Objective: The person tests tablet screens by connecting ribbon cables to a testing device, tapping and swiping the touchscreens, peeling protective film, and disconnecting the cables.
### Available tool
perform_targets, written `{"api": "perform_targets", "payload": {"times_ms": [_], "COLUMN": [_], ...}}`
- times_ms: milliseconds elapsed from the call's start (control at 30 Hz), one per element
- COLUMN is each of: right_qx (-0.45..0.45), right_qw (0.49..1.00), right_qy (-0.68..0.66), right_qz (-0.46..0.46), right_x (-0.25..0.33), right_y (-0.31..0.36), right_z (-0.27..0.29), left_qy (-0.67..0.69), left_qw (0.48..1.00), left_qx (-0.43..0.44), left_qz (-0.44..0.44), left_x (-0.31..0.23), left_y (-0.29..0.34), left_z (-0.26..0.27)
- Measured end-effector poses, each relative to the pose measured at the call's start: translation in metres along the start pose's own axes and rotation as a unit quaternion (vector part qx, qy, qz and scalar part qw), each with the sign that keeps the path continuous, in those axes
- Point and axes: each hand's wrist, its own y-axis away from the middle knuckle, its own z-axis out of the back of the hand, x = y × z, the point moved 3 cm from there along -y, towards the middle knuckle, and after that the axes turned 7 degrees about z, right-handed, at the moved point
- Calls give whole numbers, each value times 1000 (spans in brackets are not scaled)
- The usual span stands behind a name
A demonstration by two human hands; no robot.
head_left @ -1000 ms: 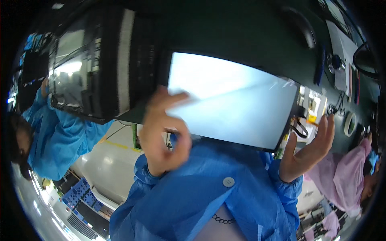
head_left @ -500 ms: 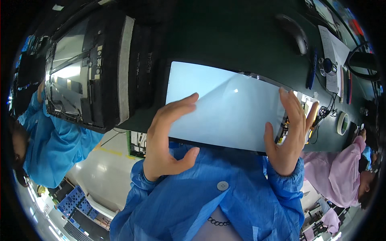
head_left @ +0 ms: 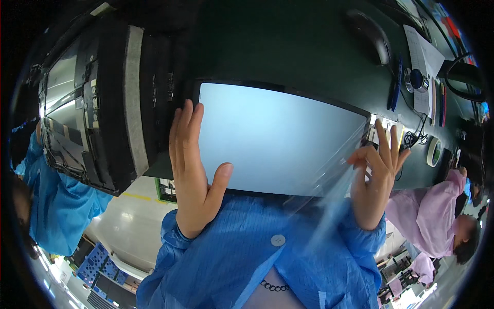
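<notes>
A lit, pale blue-white display panel [head_left: 272, 139] lies flat in front of me on the dark bench. My left hand [head_left: 193, 172] is spread along the panel's left edge, thumb over the lit face and fingers together beyond the border. At the right end, my right hand [head_left: 374, 183] pinches a clear protective film [head_left: 333, 203] between thumb and index finger, the other fingers raised. The film hangs over the panel's lower right part and past its near edge, blurred by motion. Exposed circuit parts [head_left: 386, 126] sit beside the panel's right end.
A bulky black frame with a glass front [head_left: 92, 108] stands at the left. To the right are a mouse [head_left: 370, 36], a blue pen [head_left: 397, 85], papers [head_left: 422, 56], a tape roll [head_left: 434, 152] and tangled black cable [head_left: 414, 138]. People in blue [head_left: 67, 206] and pink [head_left: 427, 211] sit on both sides.
My right hand has closed on the film and drawn its edge off the panel toward me. My left hand has shifted left to the panel's edge. The view has turned slightly.
</notes>
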Motion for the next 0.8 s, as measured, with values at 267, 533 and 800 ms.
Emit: {"api": "perform_targets", "payload": {"times_ms": [267, 533, 800], "right_qx": [20, 53, -85], "right_qw": [984, 968, 961], "right_qy": [-169, -238, -263], "right_qz": [-50, -50, 19], "right_x": [-8, -21, -2], "right_y": [6, 5, -11], "right_z": [-2, -4, 8], "left_qy": [193, 204, -15], "left_qw": [980, 978, 987], "left_qx": [-44, -49, -54], "left_qz": [-25, -20, -148], "left_x": [10, 13, -8], "left_y": [0, -1, 19], "left_z": [4, 5, 40]}}
